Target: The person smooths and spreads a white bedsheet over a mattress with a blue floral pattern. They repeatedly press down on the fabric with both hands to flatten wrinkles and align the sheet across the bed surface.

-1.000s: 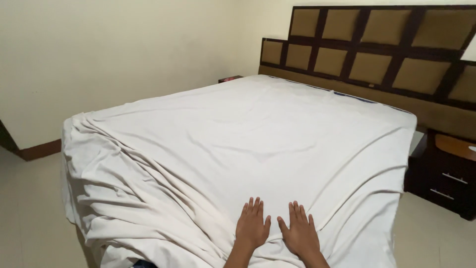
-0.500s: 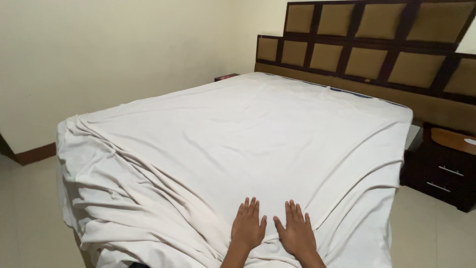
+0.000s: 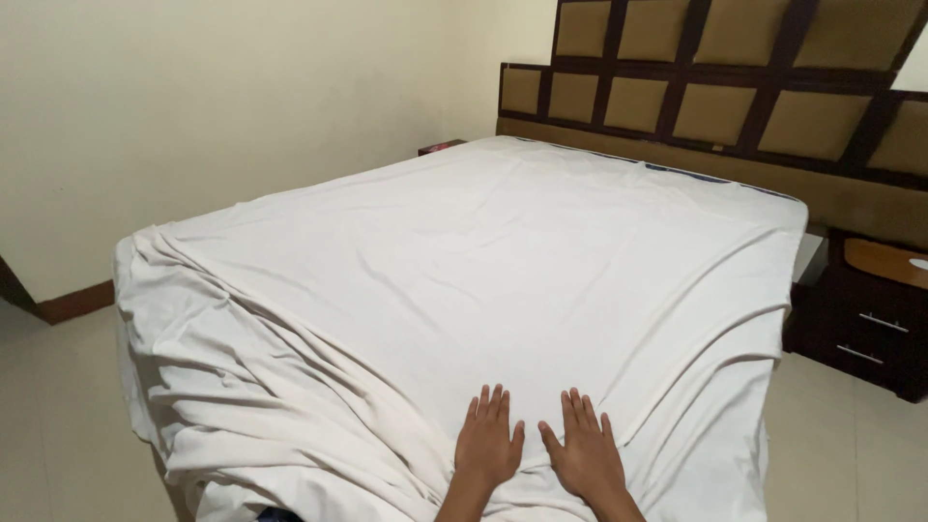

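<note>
A white sheet (image 3: 503, 251) covers a large bed and hangs in loose folds over the near corner and the left side. My left hand (image 3: 486, 445) lies flat on the sheet near the bed's front edge, fingers spread. My right hand (image 3: 582, 449) lies flat beside it, a few centimetres to the right, fingers also apart. Neither hand holds anything. Both thumbs point toward each other. Wrinkles fan out from under my palms toward the bed's corners.
A dark wooden headboard (image 3: 735, 106) with tan padded panels stands at the back right. A dark nightstand (image 3: 884, 309) with drawers sits right of the bed. A cream wall (image 3: 222, 116) runs along the left. Pale tiled floor (image 3: 58, 416) surrounds the bed.
My hands stay flat on the sheet in nearly the same spot. The view has shifted slightly, with the bed sitting a little more to the left.
</note>
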